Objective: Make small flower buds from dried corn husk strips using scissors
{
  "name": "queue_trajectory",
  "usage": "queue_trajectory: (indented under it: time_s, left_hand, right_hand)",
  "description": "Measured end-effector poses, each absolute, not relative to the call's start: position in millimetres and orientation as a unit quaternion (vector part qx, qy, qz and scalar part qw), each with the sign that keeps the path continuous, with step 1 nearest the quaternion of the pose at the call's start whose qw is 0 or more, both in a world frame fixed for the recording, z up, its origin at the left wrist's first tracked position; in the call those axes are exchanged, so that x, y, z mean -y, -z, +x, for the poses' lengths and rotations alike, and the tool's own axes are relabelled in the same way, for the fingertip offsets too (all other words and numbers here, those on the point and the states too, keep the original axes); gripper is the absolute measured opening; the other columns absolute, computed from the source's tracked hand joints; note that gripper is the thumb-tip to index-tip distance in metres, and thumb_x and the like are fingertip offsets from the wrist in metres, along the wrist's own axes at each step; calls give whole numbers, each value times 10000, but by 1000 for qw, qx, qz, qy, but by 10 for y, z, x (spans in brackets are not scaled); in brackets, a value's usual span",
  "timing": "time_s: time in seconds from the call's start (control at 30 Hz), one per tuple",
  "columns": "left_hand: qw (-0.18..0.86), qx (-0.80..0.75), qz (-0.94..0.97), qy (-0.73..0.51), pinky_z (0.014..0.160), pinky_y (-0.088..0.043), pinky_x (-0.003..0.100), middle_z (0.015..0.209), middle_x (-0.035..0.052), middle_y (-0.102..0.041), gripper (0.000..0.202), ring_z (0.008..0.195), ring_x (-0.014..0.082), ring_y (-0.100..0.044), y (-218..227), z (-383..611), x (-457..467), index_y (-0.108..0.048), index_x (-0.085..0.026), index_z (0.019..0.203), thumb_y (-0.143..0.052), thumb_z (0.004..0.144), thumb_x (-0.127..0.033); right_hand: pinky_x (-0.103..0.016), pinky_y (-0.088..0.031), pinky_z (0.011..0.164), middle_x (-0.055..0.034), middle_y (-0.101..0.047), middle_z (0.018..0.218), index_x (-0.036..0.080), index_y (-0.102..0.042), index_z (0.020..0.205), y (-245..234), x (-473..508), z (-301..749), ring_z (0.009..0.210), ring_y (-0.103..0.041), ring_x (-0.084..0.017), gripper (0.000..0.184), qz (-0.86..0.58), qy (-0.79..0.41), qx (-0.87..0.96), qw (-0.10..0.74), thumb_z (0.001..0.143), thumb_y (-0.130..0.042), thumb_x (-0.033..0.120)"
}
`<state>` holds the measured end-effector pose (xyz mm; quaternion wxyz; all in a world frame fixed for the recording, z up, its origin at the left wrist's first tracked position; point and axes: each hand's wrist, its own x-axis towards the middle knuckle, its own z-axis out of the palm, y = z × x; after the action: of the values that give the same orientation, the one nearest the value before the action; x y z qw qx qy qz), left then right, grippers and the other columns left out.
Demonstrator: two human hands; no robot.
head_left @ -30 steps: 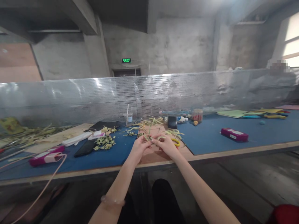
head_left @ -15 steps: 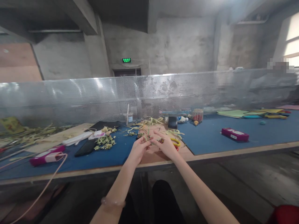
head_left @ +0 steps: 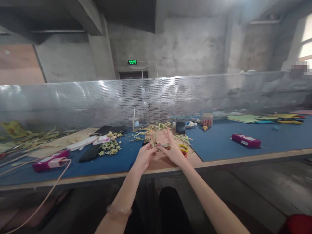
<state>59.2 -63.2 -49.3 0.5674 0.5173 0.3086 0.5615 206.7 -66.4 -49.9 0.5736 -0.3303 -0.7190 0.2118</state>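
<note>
Both my hands meet over a tan board (head_left: 159,164). My left hand (head_left: 145,157) has its thumb and fingers pinched on a thin pale-green plant strip (head_left: 155,141), which looks dried. From the right, my right hand (head_left: 175,152) comes up to the same spot. Its thumb points at the left fingertips, while other fingers stretch upward, apart from the thumb. Small details between the fingertips are too fine to make out. Yellow-and-red-handled scissors (head_left: 184,149) lie just right of my right hand. More pale strips (head_left: 162,125) lie behind the hands.
Left on the blue tabletop (head_left: 219,149) are a pile of small dried pale-green pieces (head_left: 110,148), a black phone (head_left: 89,154) and a purple box (head_left: 50,161) with a cable. Behind are a dark-screened device (head_left: 180,127), a jar (head_left: 207,119) and a perforated metal screen (head_left: 97,100). Another purple box (head_left: 246,140) lies right.
My right hand's fingers have straightened and lifted upward, away from the left fingertips. My left hand stays pinched in nearly the same place. The view has shifted very slightly.
</note>
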Motion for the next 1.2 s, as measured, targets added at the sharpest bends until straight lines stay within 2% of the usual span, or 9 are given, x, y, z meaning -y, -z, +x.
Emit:
queue_trajectory:
  time_s: [0.07, 0.13, 0.27, 0.37, 0.73, 0.93, 1.0, 1.1, 1.2]
  left_hand:
    - [565, -310, 519, -561, 528, -393, 187, 964, 88, -667, 373, 652, 104, -583, 490, 591, 635, -651, -158, 951, -731, 591, -210]
    - [564, -311, 522, -559, 535, -396, 192, 984, 91, -663, 381, 675, 114, -591, 487, 590, 637, -650, -161, 961, -730, 592, -216]
    - [565, -307, 523, -560, 552, -398, 194, 988, 81, -661, 366, 694, 111, -593, 498, 585, 634, -657, -171, 949, -733, 594, -220]
    - [562, -305, 525, -562, 548, -398, 193, 974, 81, -657, 357, 698, 111, -582, 511, 579, 630, -652, -162, 956, -724, 612, -226]
    - [574, -293, 521, -560, 539, -376, 184, 997, 90, -640, 388, 678, 96, -561, 529, 573, 612, -623, -143, 984, -728, 621, -230]
    - [581, -292, 510, -564, 533, -374, 191, 997, 100, -640, 457, 684, 102, -564, 502, 579, 638, -583, -154, 1057, -726, 628, -222]
    - [583, -289, 509, -563, 535, -376, 192, 1000, 100, -638, 479, 708, 111, -569, 490, 583, 650, -574, -159, 1078, -727, 627, -215]
    - [581, -288, 513, -562, 541, -379, 194, 1003, 96, -633, 476, 743, 121, -574, 485, 584, 652, -581, -160, 1073, -731, 623, -209]
    - [580, -288, 516, -561, 546, -377, 195, 1000, 87, -631, 470, 743, 118, -572, 491, 582, 638, -589, -162, 1064, -734, 620, -210]
  right_hand:
    - [-355, -457, 839, -116, -310, 1403, 289, -41, 1406, 498, 667, 2057, 843, -600, -164, 867, -320, -242, 717, 571, 743, -600, 292]
    - [-346, -444, 855, -116, -309, 1403, 276, -54, 1407, 500, 664, 2055, 863, -595, -165, 864, -321, -238, 716, 573, 739, -601, 288]
    - [-356, -411, 889, -121, -494, 1259, 198, -142, 1406, 515, 642, 2071, 881, -590, -189, 823, -352, -209, 717, 564, 736, -605, 319]
    - [-362, -423, 870, -113, -549, 1196, 193, -172, 1401, 529, 628, 2082, 863, -593, -199, 801, -369, -204, 719, 553, 740, -598, 346]
    - [-348, -386, 924, -97, -496, 1271, 197, -249, 1381, 497, 672, 2084, 998, -556, -221, 750, -378, -158, 720, 560, 741, -590, 387]
    - [-328, -431, 844, -88, -521, 1236, 220, -296, 1362, 491, 691, 2086, 824, -582, -180, 710, -378, -165, 716, 563, 738, -598, 374]
    - [-305, -461, 757, -83, -583, 1140, 202, -288, 1366, 502, 677, 2087, 727, -571, -159, 716, -378, -170, 715, 563, 743, -589, 387]
    - [-274, -463, 593, -45, -662, 884, 165, -278, 1369, 523, 634, 2092, 520, -498, -120, 728, -398, -179, 708, 555, 755, -566, 430]
    - [-262, -441, 555, -40, -671, 808, 150, -414, 1298, 544, 580, 2100, 472, -481, -112, 641, -419, -163, 701, 553, 755, -560, 457]
